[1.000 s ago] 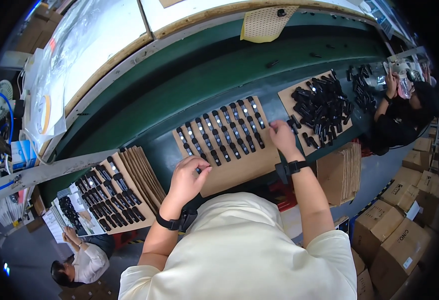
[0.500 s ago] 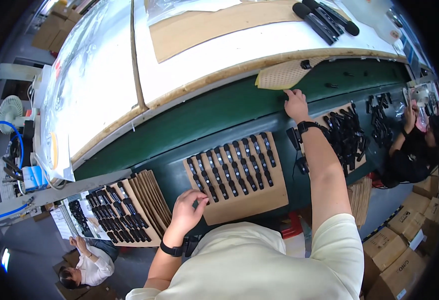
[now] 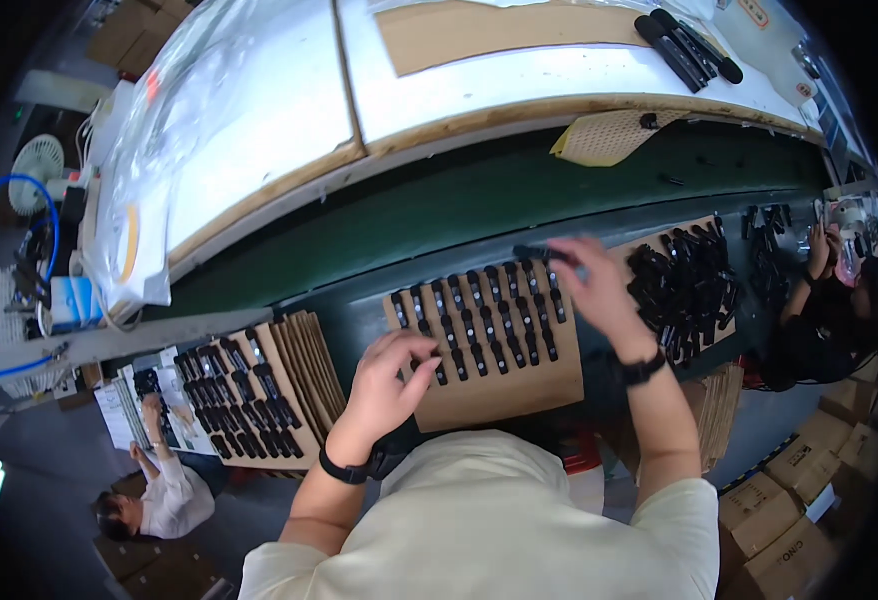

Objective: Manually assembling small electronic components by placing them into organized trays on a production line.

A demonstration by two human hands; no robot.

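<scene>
Two hands at work: our left hand (image 3: 387,378) near, our right hand (image 3: 596,288) beyond
Left thumb and forefinger stand apart beside the black pieces (image 3: 499,354) rowed on a cardboard sheet (image 3: 504,400); whether they hold anything, we cannot tell. Farther off, our right fingers grip one black stick (image 3: 531,252) that juts leftward from their tips, so the right hand is nearer it; its long axis runs sideways, across the pieces' near-to-far lie, and it looks slim and blurred

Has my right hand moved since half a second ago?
Yes: your right hand moved toward you, away from the yellow-edged sheet, to near the far right corner of the cardboard mat.
</scene>
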